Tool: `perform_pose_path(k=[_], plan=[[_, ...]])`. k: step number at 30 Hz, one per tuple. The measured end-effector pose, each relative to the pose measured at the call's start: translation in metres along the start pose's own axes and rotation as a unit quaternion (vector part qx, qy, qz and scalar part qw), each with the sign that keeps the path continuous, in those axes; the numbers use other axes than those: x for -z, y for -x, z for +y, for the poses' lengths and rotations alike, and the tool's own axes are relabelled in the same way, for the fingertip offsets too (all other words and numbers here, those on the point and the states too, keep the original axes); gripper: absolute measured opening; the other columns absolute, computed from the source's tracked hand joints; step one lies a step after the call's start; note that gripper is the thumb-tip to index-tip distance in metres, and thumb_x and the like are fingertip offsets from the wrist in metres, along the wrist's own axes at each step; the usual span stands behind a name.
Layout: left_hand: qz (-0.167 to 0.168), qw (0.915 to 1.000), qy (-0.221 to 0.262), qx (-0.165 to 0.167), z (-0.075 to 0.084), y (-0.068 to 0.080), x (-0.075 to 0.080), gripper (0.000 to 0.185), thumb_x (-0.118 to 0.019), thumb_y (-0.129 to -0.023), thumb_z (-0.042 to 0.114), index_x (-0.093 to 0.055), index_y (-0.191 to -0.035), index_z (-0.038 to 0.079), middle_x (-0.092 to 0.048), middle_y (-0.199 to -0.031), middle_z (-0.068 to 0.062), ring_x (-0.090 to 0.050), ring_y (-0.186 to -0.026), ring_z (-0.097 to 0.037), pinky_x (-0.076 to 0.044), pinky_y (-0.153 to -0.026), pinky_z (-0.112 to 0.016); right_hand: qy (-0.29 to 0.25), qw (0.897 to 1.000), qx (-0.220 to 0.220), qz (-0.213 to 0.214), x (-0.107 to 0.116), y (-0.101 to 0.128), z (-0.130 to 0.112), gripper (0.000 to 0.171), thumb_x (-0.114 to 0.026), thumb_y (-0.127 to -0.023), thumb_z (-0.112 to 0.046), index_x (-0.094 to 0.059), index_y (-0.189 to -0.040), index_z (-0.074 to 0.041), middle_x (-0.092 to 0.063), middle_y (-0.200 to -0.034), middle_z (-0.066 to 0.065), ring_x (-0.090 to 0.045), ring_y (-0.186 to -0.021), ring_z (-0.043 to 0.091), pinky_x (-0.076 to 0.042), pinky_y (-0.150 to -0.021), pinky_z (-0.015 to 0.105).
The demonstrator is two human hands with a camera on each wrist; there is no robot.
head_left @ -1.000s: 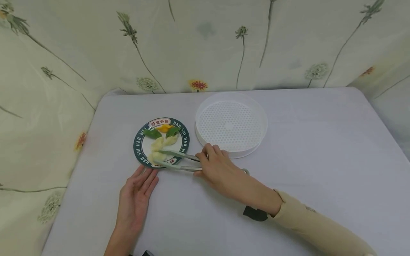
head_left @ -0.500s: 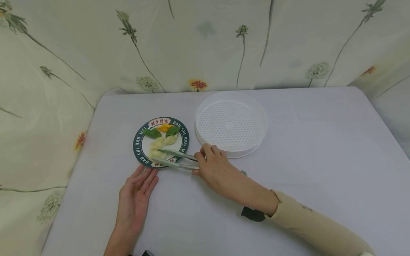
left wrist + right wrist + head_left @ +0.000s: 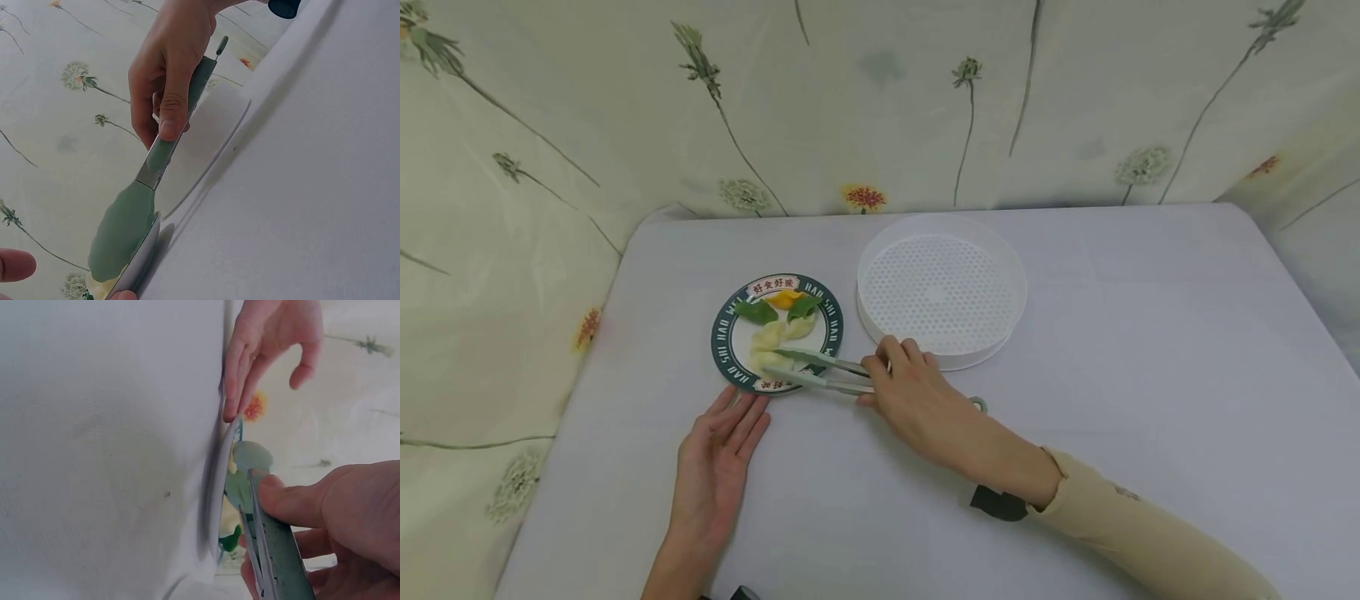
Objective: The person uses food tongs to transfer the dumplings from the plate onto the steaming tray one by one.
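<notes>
My right hand (image 3: 917,400) grips a pair of tongs (image 3: 820,360) with pale green tips and metal arms. The tips reach over the near part of a round plate (image 3: 722,342) with a dark green lettered rim, one on each side of a pale yellow dumpling (image 3: 767,360). Two more pale dumplings, two green ones (image 3: 756,312) and an orange one (image 3: 784,300) lie farther back on the plate. My left hand (image 3: 718,467) lies palm up with straight fingers, fingertips at the plate's near rim; the right wrist view shows them right at its edge.
A white round steamer tray (image 3: 940,292) with a perforated base stands right of the plate, close behind my right hand. White cloth (image 3: 1150,350) covers the table. A flower-printed curtain (image 3: 925,108) hangs behind and along the left side.
The tongs' tips have come closer together around the near dumpling. My right hand has shifted only slightly, and the left hand and the plate stay in place.
</notes>
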State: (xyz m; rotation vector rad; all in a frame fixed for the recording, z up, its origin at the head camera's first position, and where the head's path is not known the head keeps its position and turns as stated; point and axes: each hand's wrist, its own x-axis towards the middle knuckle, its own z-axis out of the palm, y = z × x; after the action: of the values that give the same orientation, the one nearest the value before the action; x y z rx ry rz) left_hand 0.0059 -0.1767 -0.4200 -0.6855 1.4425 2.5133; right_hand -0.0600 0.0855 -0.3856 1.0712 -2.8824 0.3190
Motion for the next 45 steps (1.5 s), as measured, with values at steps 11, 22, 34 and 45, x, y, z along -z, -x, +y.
perform_pose_path(k=[11, 22, 34, 45], plan=[[0.005, 1.0000, -0.001, 0.000, 0.000, 0.000, 0.002, 0.064, -0.035, -0.114, 0.026, -0.014, -0.173, 0.012, -0.035, -0.174, -0.010, -0.045, -0.157, -0.018, -0.048, -0.124, -0.024, 0.022, 1.000, -0.002, 0.005, 0.006, 0.001, 0.002, 0.035, -0.070, -0.105, -0.033, -0.069, -0.119, -0.001, -0.059, -0.108, 0.010, -0.048, -0.086, 0.022, -0.041, -0.064, 0.026], [0.002, 1.0000, 0.002, 0.000, -0.001, 0.001, 0.002, 0.064, -0.036, -0.114, 0.026, -0.014, -0.173, 0.012, -0.035, -0.173, -0.010, -0.045, -0.157, -0.018, -0.048, -0.123, -0.023, 0.001, 0.999, -0.009, -0.034, 0.006, -0.009, -0.001, 0.041, -0.070, -0.104, -0.035, -0.069, -0.127, -0.001, -0.058, -0.113, 0.011, -0.047, -0.092, 0.024, -0.040, -0.069, 0.028], [-0.001, 0.9999, -0.012, 0.002, -0.001, 0.000, 0.001, 0.065, -0.036, -0.114, 0.029, -0.014, -0.173, 0.014, -0.034, -0.174, -0.008, -0.044, -0.158, -0.017, -0.048, -0.123, -0.022, -0.021, 0.999, -0.007, -0.035, -0.005, -0.006, -0.006, 0.043, -0.070, -0.104, -0.034, -0.065, -0.123, 0.004, -0.054, -0.107, 0.013, -0.050, -0.092, 0.027, -0.041, -0.071, 0.033], [0.000, 1.0000, -0.005, 0.001, -0.001, 0.000, 0.000, 0.064, -0.035, -0.114, 0.026, -0.013, -0.173, 0.013, -0.034, -0.174, -0.009, -0.044, -0.158, -0.017, -0.047, -0.124, -0.023, -0.010, 1.000, -0.007, -0.019, -0.005, -0.002, -0.001, 0.035, -0.064, -0.108, -0.031, -0.065, -0.122, 0.002, -0.054, -0.108, 0.011, -0.047, -0.090, 0.025, -0.039, -0.068, 0.029]])
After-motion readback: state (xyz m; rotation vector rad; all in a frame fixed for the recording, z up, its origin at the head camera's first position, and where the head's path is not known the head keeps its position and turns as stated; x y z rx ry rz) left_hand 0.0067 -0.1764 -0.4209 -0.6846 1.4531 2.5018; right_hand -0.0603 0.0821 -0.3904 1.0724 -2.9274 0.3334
